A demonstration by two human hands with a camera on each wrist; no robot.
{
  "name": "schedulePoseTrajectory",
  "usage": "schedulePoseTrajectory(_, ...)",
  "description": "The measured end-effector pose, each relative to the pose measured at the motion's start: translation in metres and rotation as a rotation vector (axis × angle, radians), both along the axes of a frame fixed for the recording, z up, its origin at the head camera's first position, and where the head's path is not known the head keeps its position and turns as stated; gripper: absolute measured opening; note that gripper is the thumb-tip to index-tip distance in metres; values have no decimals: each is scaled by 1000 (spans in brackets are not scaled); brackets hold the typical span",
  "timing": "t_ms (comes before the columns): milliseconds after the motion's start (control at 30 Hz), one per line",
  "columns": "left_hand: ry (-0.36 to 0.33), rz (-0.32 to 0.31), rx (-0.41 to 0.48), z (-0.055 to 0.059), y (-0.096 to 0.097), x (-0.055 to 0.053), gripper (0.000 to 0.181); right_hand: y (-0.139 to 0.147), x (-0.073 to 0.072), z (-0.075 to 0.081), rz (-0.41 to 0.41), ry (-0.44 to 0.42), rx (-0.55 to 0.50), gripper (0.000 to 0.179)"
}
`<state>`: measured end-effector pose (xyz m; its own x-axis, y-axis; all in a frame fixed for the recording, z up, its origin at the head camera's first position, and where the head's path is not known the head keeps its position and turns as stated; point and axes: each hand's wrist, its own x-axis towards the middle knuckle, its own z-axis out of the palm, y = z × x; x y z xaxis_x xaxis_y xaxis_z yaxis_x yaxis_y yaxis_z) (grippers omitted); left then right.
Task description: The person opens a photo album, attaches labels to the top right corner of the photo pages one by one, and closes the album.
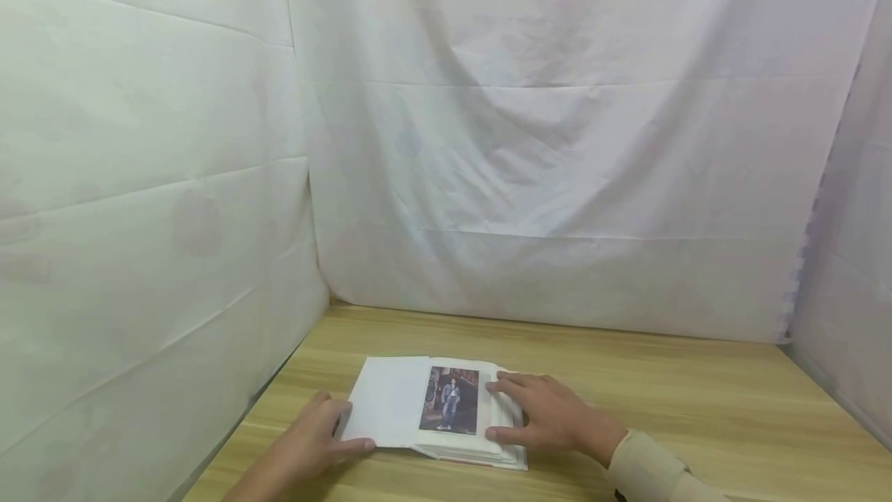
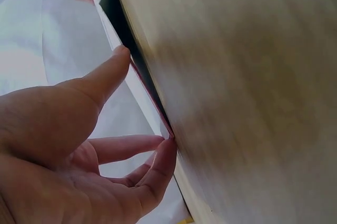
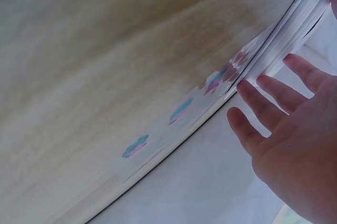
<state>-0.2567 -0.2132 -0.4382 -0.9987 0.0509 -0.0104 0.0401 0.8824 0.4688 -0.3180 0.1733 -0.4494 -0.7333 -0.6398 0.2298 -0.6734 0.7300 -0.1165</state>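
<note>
A photo album (image 1: 392,401) lies opened on the wooden table (image 1: 662,401), its blank white cover spread to the left. On the right-hand page is a photo (image 1: 449,400) of a standing person in blue clothes. My left hand (image 1: 317,436) holds the cover by its near left corner, thumb on the near edge and fingers at the side; in the left wrist view a dark gap shows under the cover (image 2: 138,77). My right hand (image 1: 547,413) reaches over the right side of the pages, fingers spread and loosely bent, fingertips by the page edges (image 3: 279,40).
White cloth sheets (image 1: 557,138) hang behind the table and along both sides. Wooden tabletop extends behind the album and to its right. In the right wrist view a coloured pattern (image 3: 181,111) shows on the table surface near its edge.
</note>
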Motion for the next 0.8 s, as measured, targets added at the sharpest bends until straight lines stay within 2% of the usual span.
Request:
schedulePoseTrajectory(333, 75, -2, 10, -1, -5, 2, 78, -4, 2, 6, 14, -14, 2, 77)
schedulePoseTrajectory(467, 121, -6, 4, 1, 0, -1, 64, -3, 2, 7, 12, -9, -7, 78)
schedulePoseTrajectory(567, 185, -38, 35, 5, 7, -4, 49, -1, 2, 7, 9, -1, -10, 79)
schedulePoseTrajectory(800, 427, -148, 59, 9, 25, -12, 26, 4, 0, 8, 6, 16, 1, 80)
